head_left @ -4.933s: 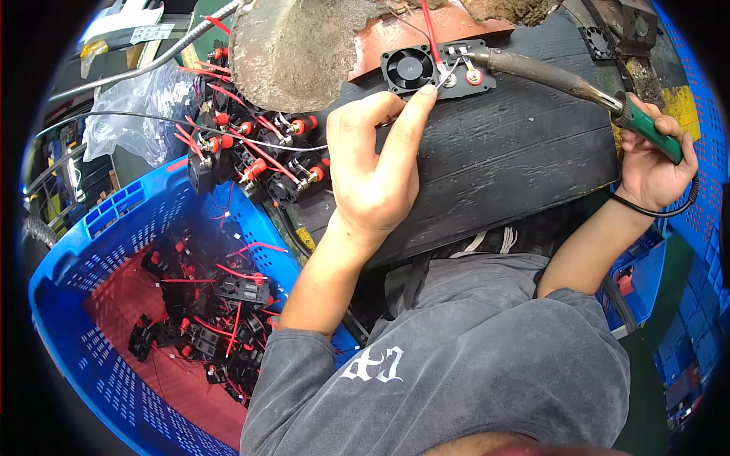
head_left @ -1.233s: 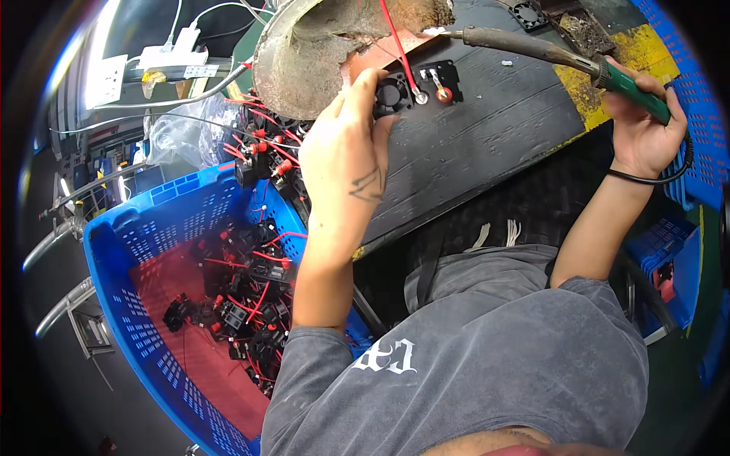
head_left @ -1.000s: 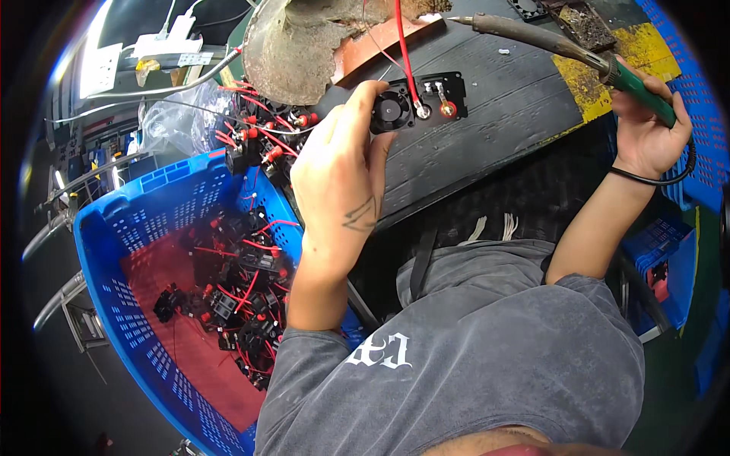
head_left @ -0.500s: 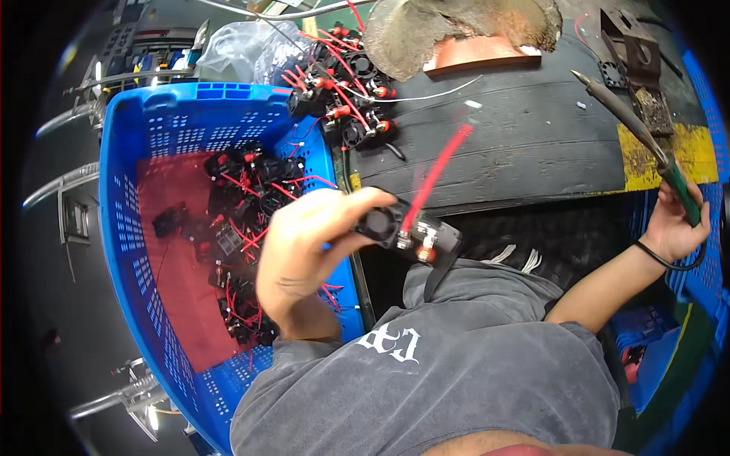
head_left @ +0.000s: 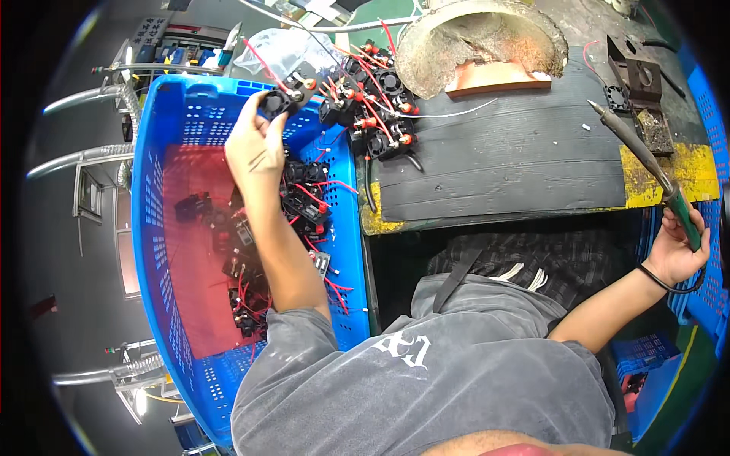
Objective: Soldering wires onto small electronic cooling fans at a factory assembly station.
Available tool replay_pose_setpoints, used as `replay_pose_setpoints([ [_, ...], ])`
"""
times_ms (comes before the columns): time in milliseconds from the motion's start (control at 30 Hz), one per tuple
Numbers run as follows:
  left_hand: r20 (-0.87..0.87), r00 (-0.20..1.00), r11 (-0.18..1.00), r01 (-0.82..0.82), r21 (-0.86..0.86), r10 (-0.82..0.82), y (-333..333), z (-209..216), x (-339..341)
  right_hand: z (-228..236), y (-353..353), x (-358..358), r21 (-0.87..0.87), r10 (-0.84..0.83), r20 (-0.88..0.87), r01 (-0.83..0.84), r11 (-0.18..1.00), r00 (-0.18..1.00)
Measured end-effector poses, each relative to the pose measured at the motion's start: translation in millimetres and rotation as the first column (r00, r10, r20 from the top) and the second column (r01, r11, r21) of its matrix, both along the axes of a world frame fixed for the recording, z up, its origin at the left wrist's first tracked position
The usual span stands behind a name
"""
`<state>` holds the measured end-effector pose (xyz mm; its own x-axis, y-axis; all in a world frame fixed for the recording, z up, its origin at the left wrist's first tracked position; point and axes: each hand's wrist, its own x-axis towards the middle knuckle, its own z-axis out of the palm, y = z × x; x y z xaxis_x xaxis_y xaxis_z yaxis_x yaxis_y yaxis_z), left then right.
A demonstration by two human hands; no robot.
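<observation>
My left hand (head_left: 257, 148) is up over the far end of the blue crate, fingers pinched on a small black fan unit (head_left: 276, 105). A red wire and red-and-metal terminals stick out of that unit. Inside the blue crate (head_left: 144, 228), below my left arm, several similar fan units (head_left: 306, 201) with red wires lie jumbled on a red bottom. My right hand (head_left: 679, 247), off to the right, is closed round the green handle of a soldering iron (head_left: 639, 140). The iron's tip points up and left over the bench, touching nothing.
A dark workbench (head_left: 502, 167) with yellow edging lies ahead, bearing a heap of fan units (head_left: 376, 99) on its left. Behind stands a crusty round hood (head_left: 426, 45) with a copper-coloured block (head_left: 498, 82). A metal iron stand (head_left: 639, 80) is at the back right.
My left hand has carried the fan unit from in front of my body leftward and away, over the crate's far end. The right hand still holds the iron, almost unmoved. The view has shifted slightly.
</observation>
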<state>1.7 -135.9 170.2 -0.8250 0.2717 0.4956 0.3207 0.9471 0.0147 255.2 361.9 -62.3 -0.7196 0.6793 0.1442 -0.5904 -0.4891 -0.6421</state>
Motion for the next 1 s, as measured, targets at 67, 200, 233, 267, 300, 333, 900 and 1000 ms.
replay_pose_setpoints([
  [67,-0.06,0.998,0.992,-0.027,-0.124,0.02,2,-12,-18,-1,3,5,0.004,-0.025,0.023,0.024,1.0,0.999],
  [200,-0.048,0.987,0.951,-0.158,-0.267,0.151,13,-29,-49,3,-2,4,0.023,-0.04,0.019,0.039,0.999,0.999],
  [233,-0.069,0.985,0.937,-0.171,-0.306,0.157,15,-32,-56,6,-6,0,0.038,-0.11,0.059,0.108,0.993,0.992],
  [267,-0.09,0.982,0.921,-0.186,-0.342,0.165,16,-38,-64,8,-8,-2,0.057,-0.177,0.097,0.172,0.983,0.979],
  [300,-0.11,0.985,0.909,-0.166,-0.382,0.134,17,-42,-70,8,-9,-3,0.059,-0.178,0.097,0.172,0.983,0.979],
  [333,-0.038,0.992,0.925,-0.123,-0.36,0.117,19,-44,-76,7,-9,-4,0.055,-0.167,0.094,0.162,0.985,0.981],
  [900,0.486,0.847,0.903,0.015,-0.429,0.216,32,-55,-145,3,-5,-4,0.042,-0.187,0.11,0.184,0.982,0.976],
  [1000,0.386,0.91,0.889,0.046,-0.456,0.15,24,-55,-142,3,-4,-4,0.041,-0.12,0.081,0.117,0.992,0.989],
])
